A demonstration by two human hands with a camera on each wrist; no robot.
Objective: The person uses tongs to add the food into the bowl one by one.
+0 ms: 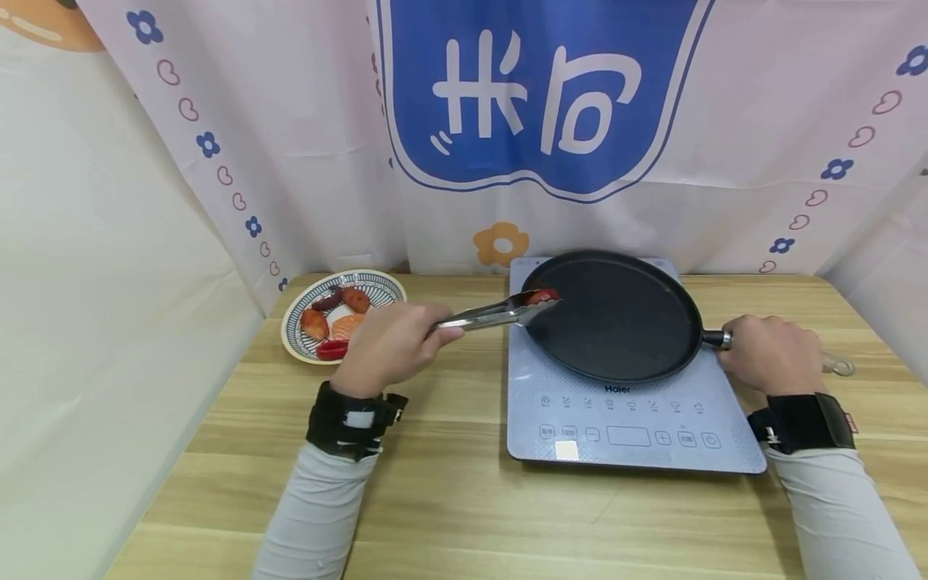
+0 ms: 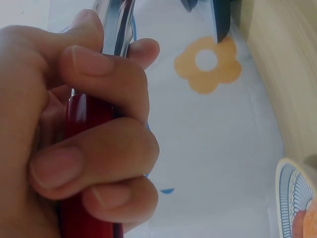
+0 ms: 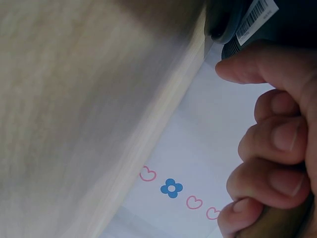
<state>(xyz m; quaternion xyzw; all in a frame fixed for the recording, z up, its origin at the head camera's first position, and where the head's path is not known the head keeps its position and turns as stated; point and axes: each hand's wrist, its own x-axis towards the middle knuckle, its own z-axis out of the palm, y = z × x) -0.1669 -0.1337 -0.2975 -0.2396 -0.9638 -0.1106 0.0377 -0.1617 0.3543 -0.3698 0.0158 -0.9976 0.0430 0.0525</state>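
Fingers of the left hand curl firmly round the red-handled tongs, whose tips close on 1 red food piece at the left side of the black pan. Whether the piece touches the pan's surface cannot be told. Right-hand fingers wrap the pan handle, the right hand lying beside the cooktop on which the pan rests. To the left, a patterned plate bearing several other food pieces sits on the table.

Step in hand, as judged: guiding the piece with the tongs while the handle is steadied. Good execution appears to call for 3 things: (1) even, moderate pressure, since too light a squeeze risks a slip and too hard a squeeze may mark the piece; (2) a low path, with the tips well inside the rim and any release made only with the piece resting on the surface; (3) a level, quiet handle, lest the pan swivel on the smooth cooktop.
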